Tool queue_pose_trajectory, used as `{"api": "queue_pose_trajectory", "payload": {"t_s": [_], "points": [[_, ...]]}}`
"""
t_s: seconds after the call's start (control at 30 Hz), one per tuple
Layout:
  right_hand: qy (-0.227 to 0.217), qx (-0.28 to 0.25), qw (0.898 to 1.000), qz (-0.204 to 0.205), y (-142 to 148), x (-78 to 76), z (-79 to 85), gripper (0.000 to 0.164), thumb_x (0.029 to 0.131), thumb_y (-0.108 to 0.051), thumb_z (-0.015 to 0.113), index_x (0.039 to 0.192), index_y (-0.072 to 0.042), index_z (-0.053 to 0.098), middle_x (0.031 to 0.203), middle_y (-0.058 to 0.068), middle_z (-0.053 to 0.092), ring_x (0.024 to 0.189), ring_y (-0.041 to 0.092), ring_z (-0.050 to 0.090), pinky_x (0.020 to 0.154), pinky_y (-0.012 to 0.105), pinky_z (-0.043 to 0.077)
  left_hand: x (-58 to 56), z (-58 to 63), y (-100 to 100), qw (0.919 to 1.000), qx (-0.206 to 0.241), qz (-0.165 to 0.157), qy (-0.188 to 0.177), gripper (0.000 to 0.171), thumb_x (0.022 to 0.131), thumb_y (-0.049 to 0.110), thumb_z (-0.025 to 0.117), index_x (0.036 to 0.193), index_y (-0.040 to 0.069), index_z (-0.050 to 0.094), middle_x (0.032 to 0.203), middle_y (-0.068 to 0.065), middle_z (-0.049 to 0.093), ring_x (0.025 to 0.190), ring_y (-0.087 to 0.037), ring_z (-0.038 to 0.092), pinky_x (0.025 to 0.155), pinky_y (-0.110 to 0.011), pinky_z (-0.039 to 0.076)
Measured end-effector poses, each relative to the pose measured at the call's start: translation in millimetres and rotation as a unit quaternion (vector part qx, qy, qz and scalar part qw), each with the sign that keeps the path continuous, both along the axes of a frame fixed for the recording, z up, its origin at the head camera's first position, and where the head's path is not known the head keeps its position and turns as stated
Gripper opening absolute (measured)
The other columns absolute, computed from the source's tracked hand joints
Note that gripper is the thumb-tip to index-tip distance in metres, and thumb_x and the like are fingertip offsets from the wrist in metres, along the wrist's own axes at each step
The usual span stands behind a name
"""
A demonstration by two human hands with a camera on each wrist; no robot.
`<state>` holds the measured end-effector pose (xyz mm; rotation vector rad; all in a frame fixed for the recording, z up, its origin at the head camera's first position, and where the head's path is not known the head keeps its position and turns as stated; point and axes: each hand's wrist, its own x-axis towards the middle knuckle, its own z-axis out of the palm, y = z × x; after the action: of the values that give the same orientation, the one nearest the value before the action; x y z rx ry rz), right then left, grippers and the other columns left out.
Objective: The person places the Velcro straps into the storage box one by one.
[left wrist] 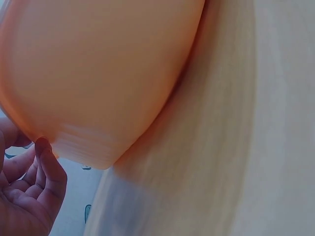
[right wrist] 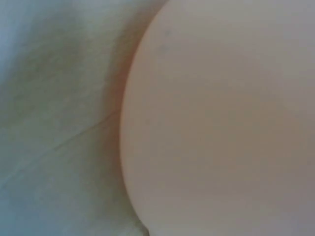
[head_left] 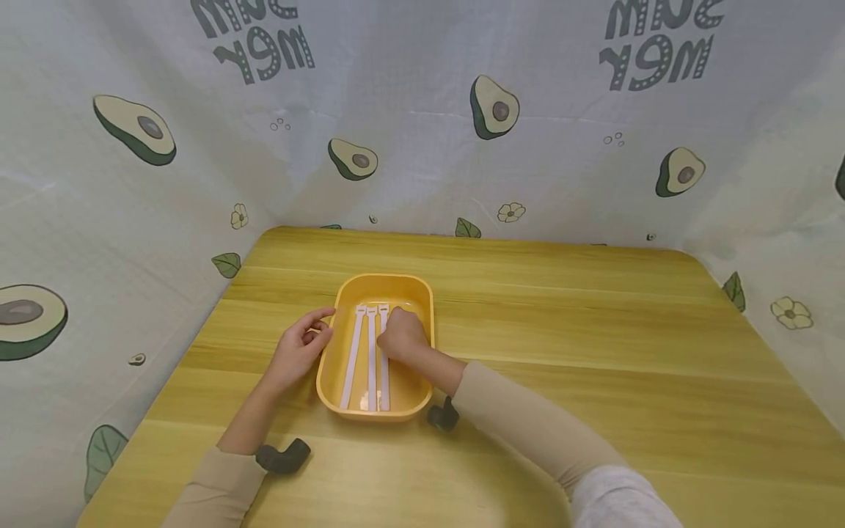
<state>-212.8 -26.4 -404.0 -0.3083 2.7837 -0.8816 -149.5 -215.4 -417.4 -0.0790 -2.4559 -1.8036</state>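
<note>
A yellow plastic bin [head_left: 326,389] with rounded corners sits on the wooden table. Inside lie three white hook-and-loop cable ties, the left one [head_left: 353,359], the middle one [head_left: 372,359] and the right one [head_left: 385,381], lengthwise with slotted heads at the far end. My left hand [head_left: 300,352] pinches the bin's left rim between thumb and fingers; the left wrist view shows this hand [left wrist: 34,191] at the bin's edge. My right hand [head_left: 403,336] reaches into the bin with bent fingers, overlapping the right tie. Its fingertips are hidden, so I cannot tell whether they grip it.
The wooden table [head_left: 594,330] extends far to the right of the bin. A white cloth [head_left: 422,191] printed with avocados hangs behind and at both sides. Dark cameras sit at the left wrist [head_left: 284,456] and right wrist [head_left: 444,415].
</note>
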Motion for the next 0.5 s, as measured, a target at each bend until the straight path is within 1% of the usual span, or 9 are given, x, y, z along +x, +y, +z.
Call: {"api": "queue_pose_trajectory", "payload": {"t_s": [0.1,0.13,0.2,0.27,0.3,0.33,0.4,0.47,0.5], "points": [[0.010,-0.005,1.000,0.015,1,2.0,2.3,0.012,0.084,-0.004,0.065,0.084,-0.002,0.053,0.066,0.004,0.048,0.054,0.015,0.041,0.048,0.024,0.035,-1.1,-0.6,0,1.0000,-0.005,0.000,-0.003,0.036,0.099,0.009,0.056,0.133,-0.003,0.053,0.097,-0.013,0.052,0.068,-0.009,0.046,0.060,-0.019,0.041],[0.014,-0.011,1.000,0.024,2,3.1,3.3,0.012,0.085,-0.006,0.064,0.091,0.000,0.055,0.073,0.006,0.052,0.058,0.016,0.043,0.052,0.025,0.037,-1.1,-0.9,0,1.0000,-0.006,0.001,-0.005,0.036,0.099,0.008,0.056,0.133,-0.002,0.054,0.097,-0.013,0.052,0.068,-0.009,0.046,0.060,-0.019,0.041],[0.027,-0.026,0.998,0.048,2,6.8,6.0,0.020,0.087,-0.009,0.064,0.102,0.002,0.058,0.087,0.008,0.057,0.067,0.018,0.048,0.060,0.028,0.043,-0.5,-1.6,1,1.0000,-0.006,0.003,-0.006,0.035,0.099,0.007,0.056,0.132,-0.002,0.054,0.097,-0.013,0.052,0.068,-0.010,0.046,0.059,-0.019,0.040],[0.038,-0.049,0.995,0.076,4,12.7,10.4,0.024,0.088,-0.012,0.064,0.108,0.002,0.060,0.099,0.009,0.060,0.079,0.019,0.053,0.070,0.030,0.047,0.9,-2.6,1,0.9999,-0.010,0.004,-0.006,0.034,0.099,0.007,0.055,0.132,-0.002,0.055,0.097,-0.013,0.052,0.068,-0.011,0.046,0.059,-0.020,0.040],[0.043,-0.064,0.993,0.090,6,16.0,13.1,0.023,0.089,-0.012,0.064,0.108,0.001,0.061,0.102,0.010,0.061,0.084,0.020,0.055,0.074,0.031,0.048,1.6,-3.1,1,0.9999,-0.012,0.006,-0.007,0.033,0.099,0.007,0.055,0.131,-0.001,0.055,0.097,-0.013,0.052,0.068,-0.012,0.046,0.059,-0.020,0.040],[0.049,-0.080,0.990,0.105,8,19.4,16.0,0.023,0.089,-0.013,0.063,0.108,0.001,0.063,0.103,0.010,0.061,0.087,0.022,0.057,0.077,0.033,0.049,2.3,-3.6,1,0.9997,-0.023,0.010,-0.003,0.033,0.099,0.008,0.055,0.131,-0.001,0.055,0.097,-0.014,0.052,0.069,-0.013,0.047,0.058,-0.021,0.041],[0.061,-0.114,0.982,0.137,15,26.9,23.1,0.022,0.091,-0.014,0.063,0.108,0.000,0.065,0.105,0.010,0.063,0.095,0.024,0.059,0.081,0.036,0.050,4.4,-3.2,2,0.9976,-0.062,0.025,0.013,0.033,0.100,0.010,0.055,0.131,-0.001,0.056,0.098,-0.014,0.054,0.074,-0.016,0.051,0.062,-0.023,0.044],[0.074,-0.147,0.972,0.167,26,32.4,29.8,0.023,0.092,-0.015,0.064,0.110,-0.001,0.066,0.109,0.009,0.065,0.100,0.027,0.059,0.085,0.039,0.050,7.3,-1.6,2,0.9917,-0.113,0.048,0.039,0.034,0.099,0.013,0.056,0.130,-0.002,0.057,0.100,-0.014,0.056,0.081,-0.020,0.054,0.067,-0.028,0.048],[0.081,-0.159,0.968,0.179,32,33.7,32.1,0.024,0.092,-0.015,0.064,0.112,-0.001,0.066,0.111,0.009,0.065,0.102,0.027,0.059,0.086,0.040,0.049,9.2,0.0,1,0.9867,-0.140,0.060,0.056,0.034,0.099,0.014,0.056,0.130,-0.002,0.057,0.102,-0.015,0.057,0.085,-0.024,0.055,0.072,-0.033,0.049]]}}
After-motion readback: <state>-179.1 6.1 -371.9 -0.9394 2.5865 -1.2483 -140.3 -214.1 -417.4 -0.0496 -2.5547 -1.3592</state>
